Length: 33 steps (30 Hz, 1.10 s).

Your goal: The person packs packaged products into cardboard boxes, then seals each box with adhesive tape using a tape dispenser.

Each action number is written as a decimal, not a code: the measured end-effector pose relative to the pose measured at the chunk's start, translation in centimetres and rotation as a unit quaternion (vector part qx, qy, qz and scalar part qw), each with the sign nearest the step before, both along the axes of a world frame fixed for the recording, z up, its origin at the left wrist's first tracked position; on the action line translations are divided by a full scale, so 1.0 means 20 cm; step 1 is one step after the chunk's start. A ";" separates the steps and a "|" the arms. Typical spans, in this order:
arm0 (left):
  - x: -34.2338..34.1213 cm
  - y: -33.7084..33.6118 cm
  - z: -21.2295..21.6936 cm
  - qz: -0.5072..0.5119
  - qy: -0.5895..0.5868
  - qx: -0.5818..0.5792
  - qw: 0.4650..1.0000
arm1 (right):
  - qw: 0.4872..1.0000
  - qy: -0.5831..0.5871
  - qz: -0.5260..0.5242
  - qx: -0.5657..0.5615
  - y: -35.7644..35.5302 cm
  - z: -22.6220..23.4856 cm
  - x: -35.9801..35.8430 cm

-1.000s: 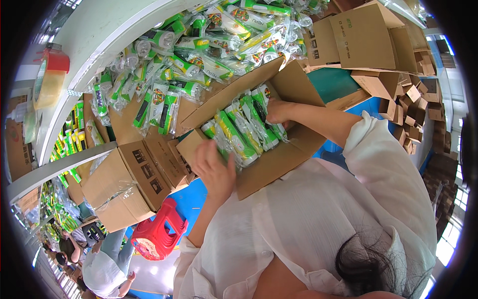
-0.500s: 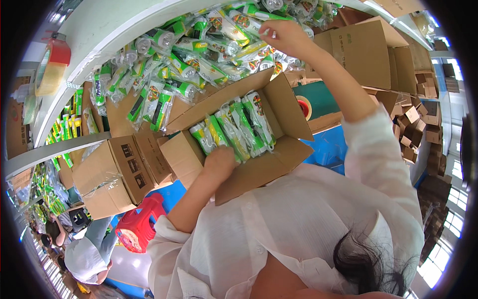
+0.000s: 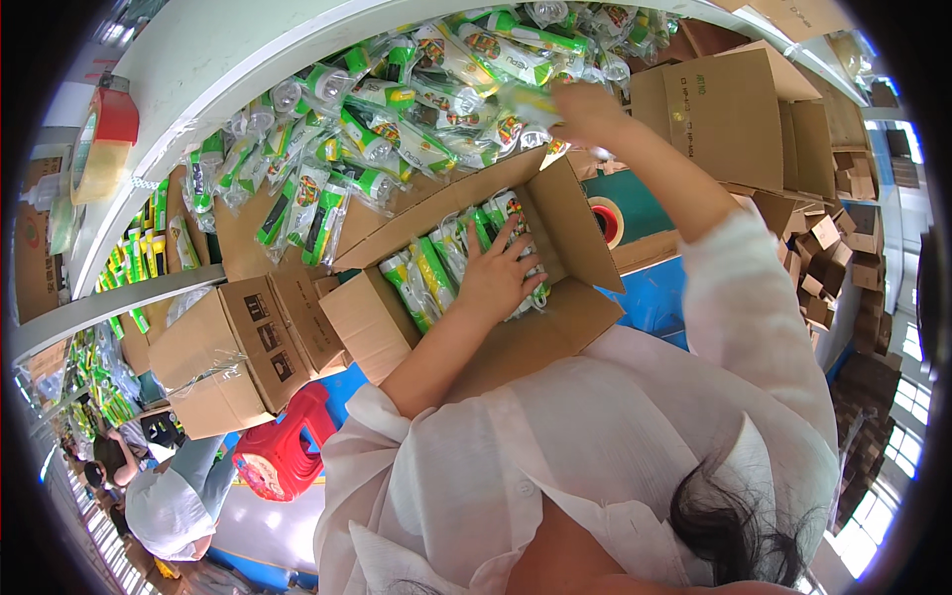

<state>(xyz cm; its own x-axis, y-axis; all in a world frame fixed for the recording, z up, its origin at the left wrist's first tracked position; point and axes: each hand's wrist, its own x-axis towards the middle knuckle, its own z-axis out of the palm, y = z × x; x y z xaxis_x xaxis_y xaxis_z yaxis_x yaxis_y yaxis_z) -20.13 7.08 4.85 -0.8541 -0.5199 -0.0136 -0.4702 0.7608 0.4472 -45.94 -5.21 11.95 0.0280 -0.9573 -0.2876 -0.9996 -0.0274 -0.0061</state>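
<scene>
Evidently, the step in hand is filling the carton (image 3: 577, 230), its flaps up, with bagged flashlights. The person's right hand (image 3: 592, 114) is out past the carton's far wall, over the edge of the loose pile (image 3: 397, 141) heaped on the desk (image 3: 645, 203), and its grip seems to be curled round one end of a green-and-white bagged flashlight (image 3: 526, 103); both are blurred, so how firmly it is pinched cannot be told. The left hand (image 3: 496, 278) lies inside the carton with its fingers spread, clasping nothing, flat over the packed row (image 3: 428, 270) of green, white and yellow pieces set side by side. A gap shows between that row and the carton's right-hand wall. The next move, as far as can be judged, calls for the right hand to carry its piece over the far wall, turn it in line with the others and lay it in that gap or on top, while the left hand steadies the row; the slick bags could slide or catch on a flap
</scene>
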 end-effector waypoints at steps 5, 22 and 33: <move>-0.01 0.00 -0.01 -0.009 -0.050 -0.027 0.998 | 0.938 -0.326 -0.110 -0.047 0.60 0.62 0.07; 0.03 -0.06 -0.05 -0.061 -0.049 -0.006 0.997 | 0.962 0.085 -0.149 0.214 0.61 -0.05 0.72; 0.07 -0.13 -0.03 -0.119 -0.003 -0.004 0.993 | 0.967 -0.010 -0.064 0.248 0.72 -0.08 0.63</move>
<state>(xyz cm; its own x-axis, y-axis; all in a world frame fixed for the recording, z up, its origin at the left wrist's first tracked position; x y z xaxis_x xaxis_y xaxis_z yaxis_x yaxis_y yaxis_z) -18.75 4.51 4.17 -0.9525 -0.3043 -0.0148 -0.2798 0.8544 0.4378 -33.36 9.18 10.38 -0.0702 -0.6975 -0.7131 -0.9942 0.1072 -0.0070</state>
